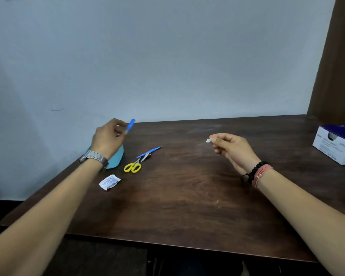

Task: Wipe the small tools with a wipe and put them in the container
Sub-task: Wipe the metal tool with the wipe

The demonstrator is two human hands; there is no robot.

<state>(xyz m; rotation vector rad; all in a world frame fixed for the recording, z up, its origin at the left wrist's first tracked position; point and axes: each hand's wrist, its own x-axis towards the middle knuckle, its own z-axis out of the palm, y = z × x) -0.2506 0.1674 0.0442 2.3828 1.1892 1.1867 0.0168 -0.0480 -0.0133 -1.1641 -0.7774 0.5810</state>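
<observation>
Pale blue-grey wall backs a dark brown wooden bench (187,196) whose far edge meets it. At ten o'clock the left hand (108,137), a metal watch (93,157) on its wrist, pinches a slim blue-handled tool (130,125) tilted upward, above a light blue plastic container (116,159) that it mostly hides. Just beside the container, toward the centre, lie small yellow-handled scissors (132,167), a metal nail clipper (146,156) and another blue-handled tool (149,151), touching. A torn white wipe sachet (109,181) lies nearer. At two o'clock the right hand (232,149) pinches a small crumpled white wipe (208,140) above bare bench. A white-and-purple cardboard box (337,144) sits at three o'clock, by the bench's right edge.
</observation>
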